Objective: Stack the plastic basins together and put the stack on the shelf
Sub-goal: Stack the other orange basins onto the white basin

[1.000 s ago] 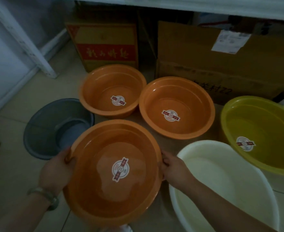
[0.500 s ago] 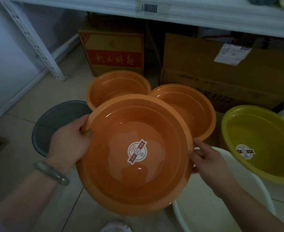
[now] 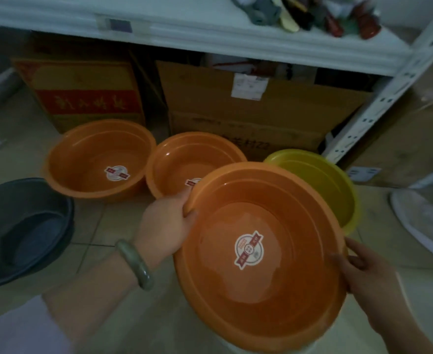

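Orange basin (image 3: pixel 261 251) gripped at opposite rims, my left hand (image 3: pixel 164 226), right hand (image 3: pixel 371 274). Orange basins: three; yellow (image 3: pixel 322 185), grey (image 3: pixel 24 231): one each.

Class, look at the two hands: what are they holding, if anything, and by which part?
Both hands hold the large orange basin by its rim: left hand on the left edge, right hand on the right edge.

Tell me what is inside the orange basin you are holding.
The held orange basin, gripped by the left hand and right hand, holds only a round sticker on its bottom. What lies under the basin is hidden.
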### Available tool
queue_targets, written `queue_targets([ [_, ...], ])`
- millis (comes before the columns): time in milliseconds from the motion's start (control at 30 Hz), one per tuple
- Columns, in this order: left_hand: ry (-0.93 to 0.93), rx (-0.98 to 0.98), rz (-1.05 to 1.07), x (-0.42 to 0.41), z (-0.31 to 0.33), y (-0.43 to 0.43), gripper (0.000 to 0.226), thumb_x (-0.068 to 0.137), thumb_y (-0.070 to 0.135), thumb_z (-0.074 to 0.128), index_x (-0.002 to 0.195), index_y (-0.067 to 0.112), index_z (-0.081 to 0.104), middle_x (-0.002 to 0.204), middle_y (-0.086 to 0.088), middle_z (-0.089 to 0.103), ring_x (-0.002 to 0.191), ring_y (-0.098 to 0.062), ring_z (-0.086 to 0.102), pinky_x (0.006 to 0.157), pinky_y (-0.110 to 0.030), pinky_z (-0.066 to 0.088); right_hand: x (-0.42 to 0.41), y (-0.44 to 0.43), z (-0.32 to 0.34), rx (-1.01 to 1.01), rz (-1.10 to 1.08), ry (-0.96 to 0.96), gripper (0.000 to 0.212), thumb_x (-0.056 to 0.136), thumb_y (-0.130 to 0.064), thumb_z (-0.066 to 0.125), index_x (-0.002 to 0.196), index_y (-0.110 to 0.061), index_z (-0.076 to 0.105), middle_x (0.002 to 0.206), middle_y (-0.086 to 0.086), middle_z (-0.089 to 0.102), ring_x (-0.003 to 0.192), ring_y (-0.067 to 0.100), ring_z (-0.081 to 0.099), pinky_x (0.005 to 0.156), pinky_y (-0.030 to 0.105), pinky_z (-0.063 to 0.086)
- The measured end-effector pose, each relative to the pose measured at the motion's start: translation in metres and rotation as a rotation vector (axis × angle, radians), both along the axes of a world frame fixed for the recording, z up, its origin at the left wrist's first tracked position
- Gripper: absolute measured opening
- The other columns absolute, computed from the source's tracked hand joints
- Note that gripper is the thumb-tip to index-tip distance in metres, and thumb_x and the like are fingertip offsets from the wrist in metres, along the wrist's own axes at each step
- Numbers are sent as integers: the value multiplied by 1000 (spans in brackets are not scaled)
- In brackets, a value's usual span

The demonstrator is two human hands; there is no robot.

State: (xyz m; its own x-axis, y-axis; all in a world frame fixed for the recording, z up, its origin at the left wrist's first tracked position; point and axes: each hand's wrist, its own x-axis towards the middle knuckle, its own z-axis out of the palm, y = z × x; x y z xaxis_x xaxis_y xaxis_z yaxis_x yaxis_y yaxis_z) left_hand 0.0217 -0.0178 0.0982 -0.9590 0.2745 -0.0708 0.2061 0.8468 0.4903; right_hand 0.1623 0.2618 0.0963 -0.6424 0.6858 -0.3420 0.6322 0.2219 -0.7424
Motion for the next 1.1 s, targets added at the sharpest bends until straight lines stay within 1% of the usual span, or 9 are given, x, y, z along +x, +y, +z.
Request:
queue_targets([
  [100,-78,26,-42,9,-20,14,56,90,36,49,143,27,34,132,-5,59,118,-24,55,95,-29,41,18,9,-17,40,-6,-42,45,80,-28,67,125,-28,59,77,3,72,74,26,68,75,47,56],
  [300,-130,21,-136,20,-64,18,56,89,37,50,143,28,35,129,-4,61,112,-22,58,92,-28,42,30,16,-52,101,80,-183,39,86,-33,58,125,-29,59,84,0,73,72,17,68,61,29,52],
  [400,-107,12,-170,21,-78,20,57,87,32,55,141,30,38,119,-9,61,103,-24,57,82,-27,39,34,21,-70,188,157,-243,33,82,-43,55,113,-36,66,90,-9,72,76,9,68,68,33,57],
  [500,-132,-18,-150,21,-90,21,54,87,33,54,139,34,39,109,-8,56,97,-23,56,81,-29,42,35,25,-85,220,181,-266,38,81,-45,57,117,-35,64,108,-5,70,90,12,66,79,38,56],
  [567,-173,-35,-141,20,-98,20,50,87,34,54,136,33,43,102,-5,55,93,-21,57,79,-28,43,34,24,-90,202,191,-274,40,82,-43,57,121,-36,61,112,-5,70,91,13,67,77,35,56],
  [667,-219,9,-139,21,-105,19,52,88,30,55,138,28,41,107,-9,66,94,-24,61,80,-29,45,33,22,-92,170,206,-272,42,85,-42,54,127,-43,53,107,-10,71,80,8,66,62,23,51],
  [800,-252,25,-128,22,-107,19,61,89,28,54,145,31,28,112,-7,68,98,-23,63,80,-27,45,33,21,-96,169,246,-282,41,86,-39,47,127,-48,49,79,-12,71,65,5,66,50,18,45],
  [1000,-259,0,-98,26,-107,7,60,90,30,52,144,29,29,112,-6,68,89,-19,60,77,-27,44,33,15,-101,129,268,-299,47,85,-39,49,131,-48,44,93,-9,72,77,8,67,59,22,50],
  [1100,-256,-17,-77,26,-105,-3,58,89,29,53,143,29,32,111,-7,68,85,-16,57,75,-26,43,32,5,-97,127,301,-279,48,87,-34,51,133,-45,44,92,-9,70,77,6,65,56,15,43],
])
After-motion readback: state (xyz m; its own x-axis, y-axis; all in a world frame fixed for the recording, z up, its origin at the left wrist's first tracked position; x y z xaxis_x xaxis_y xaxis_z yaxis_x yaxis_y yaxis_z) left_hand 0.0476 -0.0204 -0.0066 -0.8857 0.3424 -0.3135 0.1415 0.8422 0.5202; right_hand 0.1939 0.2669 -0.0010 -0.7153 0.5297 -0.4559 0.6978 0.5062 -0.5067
